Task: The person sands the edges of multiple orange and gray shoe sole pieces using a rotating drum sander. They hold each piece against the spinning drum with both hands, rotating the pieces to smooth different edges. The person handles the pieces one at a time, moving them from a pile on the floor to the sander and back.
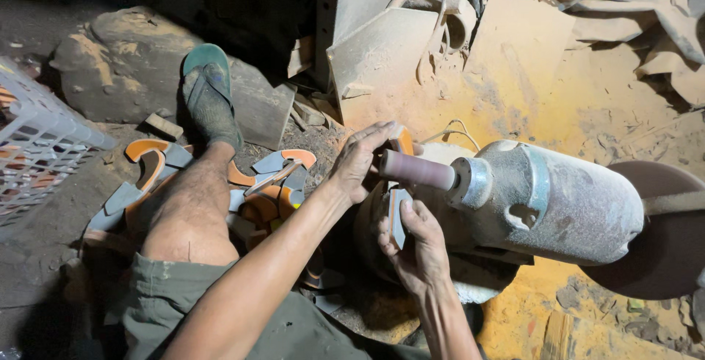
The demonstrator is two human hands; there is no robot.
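Pressing against a spinning-type sanding drum [417, 170], a curved workpiece [399, 184] of orange and grey layered material sits between both hands, just left of the dusty motor housing [552, 202]. The left hand [358, 162] pinches the upper end of the piece, fingers wrapped over its orange edge; the right hand [413, 246] grips the lower end, thumb laid along the grey face. Both grips are narrow and closed on the piece. The drum is a smooth pinkish-brown cylinder, fixed to the grey metal shaft collar of the motor, whose rounded body is caked with pale dust. On the motor's far side a dark flat disc [657, 235] shows at the right edge.

Below the left forearm lies a heap of similar cut pieces [268, 184], arched and hooked in shape, orange on one face and blue-grey on the other. A bare leg stretches across them, its foot in a green flip-flop [207, 88] coated with grit. At the left edge stands a white plastic crate [37, 154] with a lattice wall. Orange-yellow dust covers the ground [529, 81] and the leaning boards behind the motor.
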